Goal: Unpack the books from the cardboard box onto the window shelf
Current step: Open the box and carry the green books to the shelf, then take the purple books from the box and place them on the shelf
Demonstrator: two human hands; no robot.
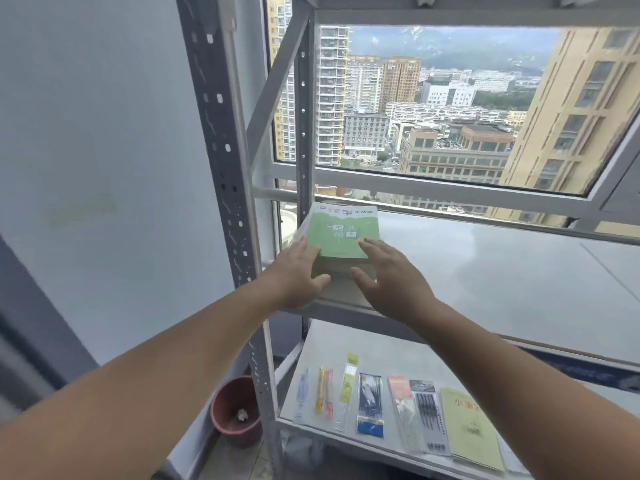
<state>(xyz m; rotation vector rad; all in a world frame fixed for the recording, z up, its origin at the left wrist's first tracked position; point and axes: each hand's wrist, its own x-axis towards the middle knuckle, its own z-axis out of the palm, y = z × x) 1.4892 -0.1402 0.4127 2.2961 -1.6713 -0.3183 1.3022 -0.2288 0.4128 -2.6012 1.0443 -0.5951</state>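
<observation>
Head cam: stack of books point(341, 237), green cover on top, lies at shelf point(485, 265) left end by window. L hand point(301, 275) + R hand point(388, 278) flank near edge, fingers spread, flat on cover, gripping nothing; prob squaring stack. Box not in view.

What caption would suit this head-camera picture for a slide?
Both hands, left hand and right hand, steady a stack of books on the window shelf, above a row of stationery packets.

The left hand point(298, 271) hides the book stack's point(341, 237) near left corner; lower covers unseen.
</observation>
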